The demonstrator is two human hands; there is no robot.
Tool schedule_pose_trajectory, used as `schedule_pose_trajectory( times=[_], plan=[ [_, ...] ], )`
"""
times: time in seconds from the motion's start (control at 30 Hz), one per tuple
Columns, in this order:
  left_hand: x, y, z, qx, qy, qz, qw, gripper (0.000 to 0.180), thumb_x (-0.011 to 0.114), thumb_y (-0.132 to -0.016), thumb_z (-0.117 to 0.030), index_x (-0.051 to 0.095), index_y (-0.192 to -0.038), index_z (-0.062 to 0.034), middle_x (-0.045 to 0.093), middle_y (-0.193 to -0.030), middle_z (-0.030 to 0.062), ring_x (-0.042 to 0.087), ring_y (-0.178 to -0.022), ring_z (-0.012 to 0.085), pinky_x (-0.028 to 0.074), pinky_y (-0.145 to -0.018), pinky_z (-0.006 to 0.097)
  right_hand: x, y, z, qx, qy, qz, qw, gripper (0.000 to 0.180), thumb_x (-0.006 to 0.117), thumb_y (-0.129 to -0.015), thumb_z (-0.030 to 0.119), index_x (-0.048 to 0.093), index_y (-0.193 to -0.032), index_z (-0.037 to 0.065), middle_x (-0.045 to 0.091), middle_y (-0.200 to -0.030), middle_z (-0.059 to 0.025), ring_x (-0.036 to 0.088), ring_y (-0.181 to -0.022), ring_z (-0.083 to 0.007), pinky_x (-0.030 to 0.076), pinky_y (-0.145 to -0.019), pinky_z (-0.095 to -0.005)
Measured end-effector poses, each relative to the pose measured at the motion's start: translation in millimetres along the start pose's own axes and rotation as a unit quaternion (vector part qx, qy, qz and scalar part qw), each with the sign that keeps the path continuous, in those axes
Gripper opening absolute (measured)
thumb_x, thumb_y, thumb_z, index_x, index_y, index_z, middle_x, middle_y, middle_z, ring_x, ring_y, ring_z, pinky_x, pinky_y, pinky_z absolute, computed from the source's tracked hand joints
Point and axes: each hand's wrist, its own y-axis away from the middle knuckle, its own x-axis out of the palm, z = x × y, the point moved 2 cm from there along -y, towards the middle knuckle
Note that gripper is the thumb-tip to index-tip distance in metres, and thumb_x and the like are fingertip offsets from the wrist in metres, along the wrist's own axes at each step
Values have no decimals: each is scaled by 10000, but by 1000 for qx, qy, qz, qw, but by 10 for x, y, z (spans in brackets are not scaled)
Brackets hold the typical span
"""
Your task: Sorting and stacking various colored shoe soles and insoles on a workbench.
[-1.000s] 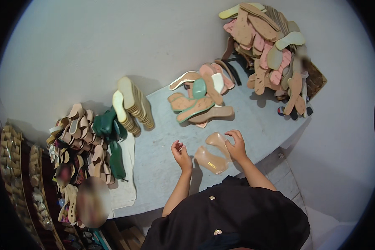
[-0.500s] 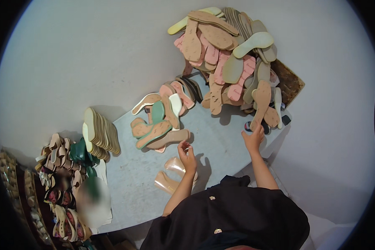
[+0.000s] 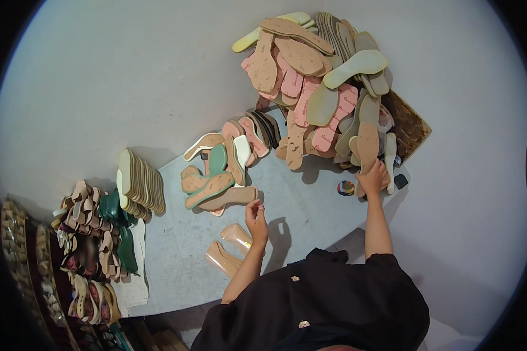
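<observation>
My right hand (image 3: 373,177) is at the front of the big insole heap, its fingers closed around the lower end of a tan insole (image 3: 367,149). The fingertips are partly hidden among the pieces there. My left hand (image 3: 256,222) hovers over the table, loosely curled with fingers slightly apart and nothing in it. Just beyond it lies a smaller pile of insoles, among them a green-edged tan insole (image 3: 209,190) and a white one (image 3: 241,151). Beside my left wrist are two glossy, see-through beige wedge-shaped shoe pieces (image 3: 223,258).
Pink insoles (image 3: 335,124) and pale ones fill the tall heap, with a brown board (image 3: 409,121) behind it. A small multicoloured round object (image 3: 345,188) sits near my right hand. At left stand stacked cream soles (image 3: 139,182) and many sandals (image 3: 88,298) beside the grey table (image 3: 175,257).
My right hand has moved forward and slightly right, closing on the tan insole's lower end. My left hand stays curled in nearly the same place. The whole view has shifted a little.
</observation>
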Motion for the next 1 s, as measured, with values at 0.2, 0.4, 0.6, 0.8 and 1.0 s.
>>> schedule_pose_trajectory(
  times=[0.2, 0.4, 0.6, 0.8, 1.0],
  plan=[
    [1, 16, -67, -13, -8, 12, 1000, 137, 497, -859, -37, 548, -984, -12, 541, -849, 21, 506, -778, 90, 418, -734, 225, -267, 10, -2, -16, 56, 62, 996, 748, 730, -540, 204, 382, -1198, 131, 484, -1185, -114, 420, -1164, -296, 141, -973, -644],
    [-43, 118, -21, -66, -9, 124, 990, 216, 482, -890, -156, 553, -1021, 0, 560, -797, 30, 535, -786, 103, 422, -706, 222, -248, 829, 651, -96, -276, 89, 952, 728, 726, -565, 116, 391, -1211, 81, 513, -1166, -75, 476, -1089, -238, 274, -992, -431],
    [267, 373, -351, -497, 53, 386, 776, 660, 446, -848, -595, 509, -1125, 1, 553, -998, 84, 568, -895, 174, 443, -762, 303, 160, 1573, 1036, 62, -671, 391, 627, 767, 617, -580, -89, 369, -1292, 54, 470, -1237, -75, 426, -1158, -206, 373, -949, -317],
    [156, 505, 82, -566, 239, 160, 773, 570, 577, -795, -558, 513, -1087, -73, 545, -1016, 65, 560, -901, 181, 452, -784, 306, 183, 1651, 1095, 57, -724, 454, 517, 745, 539, -532, -135, 395, -1232, 74, 425, -1299, -113, 302, -1293, -266, 266, -1070, -392],
    [-33, 308, 130, -376, 290, 52, 879, 284, 596, -864, -308, 492, -1054, -125, 571, -994, 33, 574, -829, 142, 487, -630, 260, 272, 1623, 830, 165, -733, 494, 437, 567, 532, -641, -116, 482, -1179, 55, 439, -1282, -114, 454, -1166, -224, 381, -972, -347]
  ],
)
